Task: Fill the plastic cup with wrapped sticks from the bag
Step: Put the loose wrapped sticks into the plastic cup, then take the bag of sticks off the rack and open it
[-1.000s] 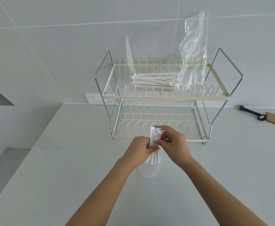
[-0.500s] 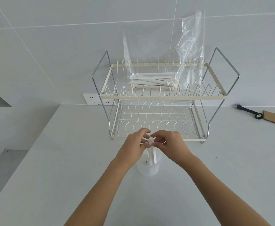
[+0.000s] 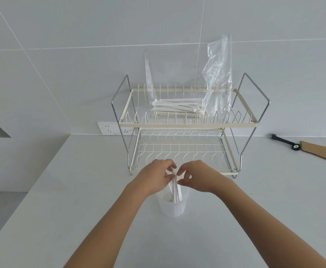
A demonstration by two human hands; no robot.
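A translucent plastic cup stands on the white counter just in front of the rack. A bundle of white wrapped sticks stands in it, tops sticking out. My left hand and my right hand meet above the cup, both pinching the tops of those sticks. A clear plastic bag lies open on the rack's upper shelf, with several more wrapped sticks lying in it.
A two-tier cream wire dish rack stands against the tiled wall; its lower shelf is bare. A wall socket sits to its left. A black-handled tool and a cardboard piece lie at right. The counter edge drops off at left.
Both hands have lowered the bundle of sticks down into the cup, and their fingertips now sit closer together over the stick tops.
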